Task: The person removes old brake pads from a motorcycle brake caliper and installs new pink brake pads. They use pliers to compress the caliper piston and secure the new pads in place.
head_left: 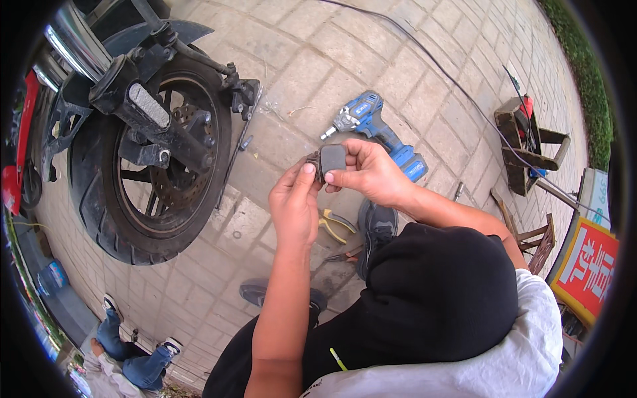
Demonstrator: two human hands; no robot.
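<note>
My left hand (298, 205) and my right hand (361, 171) meet in front of me on a small grey brake pad (333, 156) with a dark backing. My left thumb and fingers pinch its dark left side, while my right thumb presses its lower part with fingers behind. Just beyond them a blue cordless impact wrench (403, 156) lies on the paving, and yellow-handled pliers (337, 225) lie below them. A motorcycle's front wheel (99, 219) with brake disc and fork stands at the left, a dark caliper (240, 98) hanging beside it.
A wooden tool box (514, 166), a cable (458, 86) and a red-and-yellow sign (584, 265) are at the right. My shoe (378, 225) is below my hands. Another person's jeans-clad legs (136, 358) show at the lower left. A socket (459, 191) lies right of the wrench.
</note>
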